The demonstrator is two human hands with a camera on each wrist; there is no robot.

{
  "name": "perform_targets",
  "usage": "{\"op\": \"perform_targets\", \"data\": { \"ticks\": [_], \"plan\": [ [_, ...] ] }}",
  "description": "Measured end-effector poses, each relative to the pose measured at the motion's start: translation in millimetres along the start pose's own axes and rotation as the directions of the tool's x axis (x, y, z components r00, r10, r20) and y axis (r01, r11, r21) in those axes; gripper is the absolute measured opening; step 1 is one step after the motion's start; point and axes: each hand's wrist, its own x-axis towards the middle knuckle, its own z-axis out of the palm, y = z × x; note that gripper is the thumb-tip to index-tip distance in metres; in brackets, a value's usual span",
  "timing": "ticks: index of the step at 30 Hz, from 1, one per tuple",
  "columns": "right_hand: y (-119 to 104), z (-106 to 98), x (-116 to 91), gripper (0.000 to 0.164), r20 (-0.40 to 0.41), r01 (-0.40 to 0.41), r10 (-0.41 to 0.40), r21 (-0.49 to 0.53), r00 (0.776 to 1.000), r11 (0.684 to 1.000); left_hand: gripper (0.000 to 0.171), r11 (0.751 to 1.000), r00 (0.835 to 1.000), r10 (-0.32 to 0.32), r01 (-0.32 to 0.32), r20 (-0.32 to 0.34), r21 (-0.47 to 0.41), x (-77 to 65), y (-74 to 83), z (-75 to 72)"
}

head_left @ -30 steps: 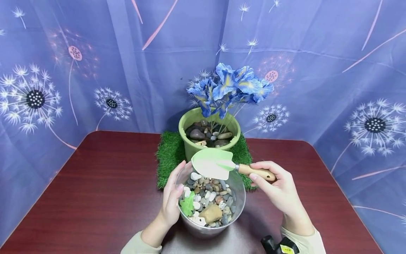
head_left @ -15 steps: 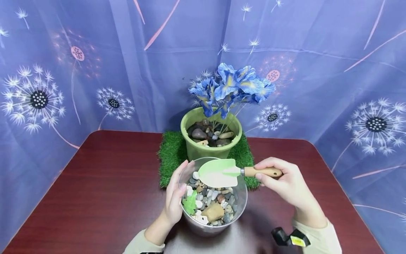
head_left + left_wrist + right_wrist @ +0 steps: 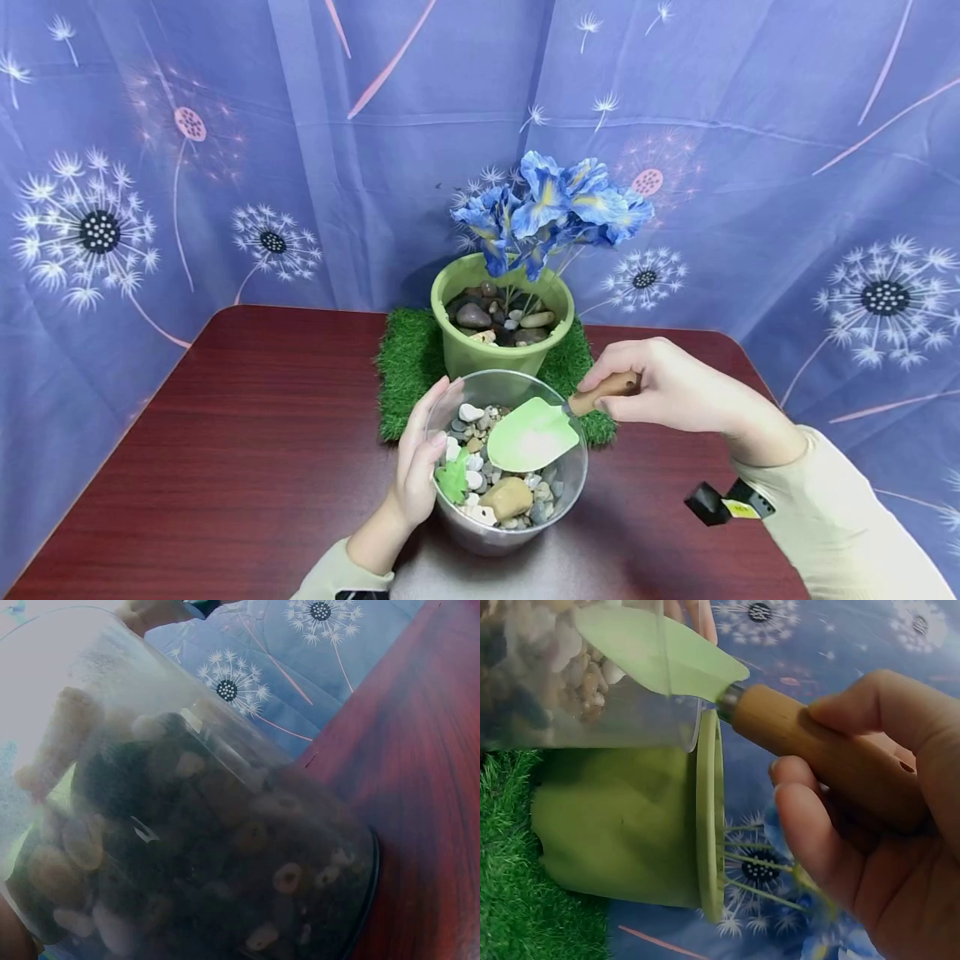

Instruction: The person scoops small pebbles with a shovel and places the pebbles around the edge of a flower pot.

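Observation:
My right hand [image 3: 660, 387] grips the wooden handle [image 3: 603, 393] of a garden trowel with a light green blade [image 3: 534, 435]. The blade tilts down into the mouth of a clear plastic bucket [image 3: 573, 483], over the stones inside. Mixed pebbles, a large tan stone [image 3: 507, 498] and a green leaf-shaped piece [image 3: 452, 477] lie in the bucket. My left hand [image 3: 417, 467] holds the bucket's left side near the rim, thumb toward me. Through the bucket's hazy wall, the left wrist view shows stones [image 3: 289, 877]. In the right wrist view, fingers and thumb wrap the trowel handle [image 3: 817, 742].
Behind the bucket, a green flowerpot [image 3: 491, 358] with stones and blue artificial irises [image 3: 555, 204] stands on a square of artificial grass [image 3: 405, 367]. The dark red table [image 3: 247, 442] extends to both sides. A blue dandelion-print curtain [image 3: 390, 208] hangs behind.
The trowel has gone from level above the rim to tilted, its blade lower and inside the bucket. My right wrist has risen and swung rightward. The left hand keeps its hold.

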Motion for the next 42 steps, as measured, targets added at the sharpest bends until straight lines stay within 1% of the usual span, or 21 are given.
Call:
{"op": "perform_targets", "data": {
  "ticks": [3,5,7,8,9,10,11,12,13,15,16,18,20,22,25,30,32,34,37,39,42],
  "plan": [
    [-5,-5,11,0.025,0.12,-0.064,0.059,0.038,0.991,0.997,0.056,1.0,1.0,0.001,-0.001,-0.003,0.0,0.1,0.1,0.0],
    [-8,-8,18,0.023,0.19,-0.117,0.106,0.047,0.976,0.992,0.055,1.0,1.0,0.005,-0.005,-0.002,-0.001,0.0,-0.8,-0.4],
    [-13,-10,25,0.023,0.24,-0.178,0.166,0.029,0.957,0.984,0.055,1.0,1.0,0.005,-0.005,0.001,0.0,0.1,-1.0,-0.9],
    [-15,-11,29,0.024,0.25,-0.197,0.192,-0.006,0.949,0.98,0.055,1.0,1.0,0.007,-0.007,0.003,0.002,0.2,-1.1,-1.2],
    [-19,-10,32,0.024,0.251,-0.208,0.219,-0.071,0.943,0.976,0.055,1.0,1.0,0.009,-0.009,0.005,0.005,0.3,-1.0,-1.4],
    [-22,-9,35,0.022,0.243,-0.207,0.242,-0.161,0.939,0.965,0.055,1.0,1.0,0.011,-0.011,0.006,0.008,0.4,-0.9,-1.6],
    [-25,-8,38,0.02,0.232,-0.199,0.261,-0.26,0.937,0.945,0.055,1.0,1.0,0.013,-0.013,0.008,0.01,0.6,-0.6,-1.7],
    [-29,-5,41,0.018,0.215,-0.181,0.273,-0.37,0.938,0.911,0.055,1.0,1.0,0.015,-0.015,0.009,0.011,0.8,-0.3,-1.9],
    [-32,-2,43,0.016,0.192,-0.163,0.283,-0.475,0.94,0.865,0.055,1.0,1.0,0.017,-0.017,0.012,0.014,0.7,-0.5,-1.8],
    [-38,5,47,0.017,0.143,-0.126,0.288,-0.657,0.947,0.743,0.055,1.0,1.0,0.022,-0.022,0.013,0.018,0.9,-1.1,-1.8],
    [-40,8,48,0.018,0.122,-0.117,0.291,-0.719,0.949,0.685,0.055,1.0,1.0,0.021,-0.022,0.012,0.021,1.2,-1.4,-1.7],
    [-44,14,50,0.02,0.084,-0.111,0.293,-0.8,0.952,0.589,0.055,1.0,1.0,0.016,-0.016,0.007,0.025,2.0,-2.0,-1.6],
    [-45,19,51,0.017,0.058,-0.101,0.283,-0.85,0.957,0.517,0.055,1.0,1.0,0.001,-0.001,-0.001,0.027,2.8,-2.0,-1.4],
    [-43,23,53,0.013,0.049,-0.084,0.262,-0.877,0.964,0.473,0.056,0.999,1.0,-0.017,0.018,-0.01,0.031,3.0,-1.5,-1.1],
    [-38,26,55,0.013,0.056,-0.054,0.223,-0.887,0.973,0.458,0.056,0.999,0.999,-0.039,0.039,-0.015,0.03,2.7,0.0,-0.5],
    [-31,25,56,0.018,0.065,-0.025,0.176,-0.883,0.982,0.469,0.057,0.999,0.999,-0.048,0.048,-0.005,0.017,3.8,1.0,-0.1],
    [-28,24,58,0.019,0.073,-0.018,0.17,-0.877,0.983,0.48,0.057,0.999,0.999,-0.05,0.05,-0.005,0.011,4.1,0.7,-0.5],
    [-25,24,60,0.02,0.081,-0.018,0.174,-0.865,0.981,0.502,0.057,0.999,0.999,-0.051,0.051,-0.004,0.009,3.8,0.4,-0.8],
    [-20,25,62,0.018,0.098,-0.013,0.173,-0.836,0.98,0.549,0.057,0.998,0.998,-0.061,0.061,-0.001,-0.003,2.3,0.2,-1.1],
    [-15,28,63,0.019,0.119,0.005,0.156,-0.81,0.981,0.587,0.057,0.998,0.998,-0.067,0.067,0.002,-0.012,1.6,0.3,-1.1],
    [-9,33,63,0.022,0.149,0.047,0.113,-0.781,0.982,0.623,0.057,0.997,0.998,-0.07,0.07,-0.001,-0.011,1.6,0.7,-0.9]
  ]
}}
